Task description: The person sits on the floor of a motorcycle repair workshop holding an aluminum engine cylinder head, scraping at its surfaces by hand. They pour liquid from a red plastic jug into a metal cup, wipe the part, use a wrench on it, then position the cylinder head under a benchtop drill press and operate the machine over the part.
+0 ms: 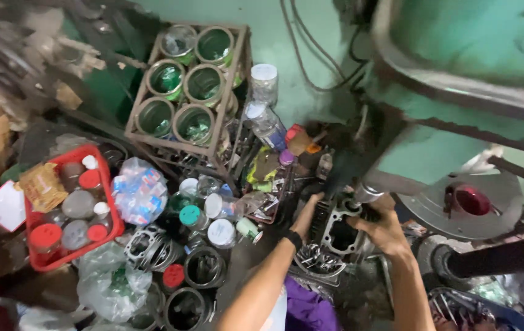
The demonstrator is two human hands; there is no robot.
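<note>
**Q:** What's all that on the left, and what are you holding?

**A:** Far left there's a red basket point(34, 260) full of jars with red and white lids, plus a crinkly snack packet on top. Next to it is a clear bag point(139, 191) stuffed with small blue and white packets. Behind that, a rusty wire crate point(222, 138) holds six green-tinted glass jars; what's in them is too blurry to call. In front of it sit loose capped jars and a couple of finned cylinder barrels point(150, 248). My left hand point(307, 220) is wrapped around the left side of the grey engine cylinder block point(340, 232), and my right hand point(384, 230) clamps the other side, fingers closed on it. The block sits on the cluttered counter under the green machine point(458, 79), right below its spindle.

**Q:** Anything sketchy there?

**A:** Yeah, I reckon. My fingers are right next to that spindle, so a slip could pinch them. The block looks oily too, and if it twists it could knock into those glass jars.
</note>
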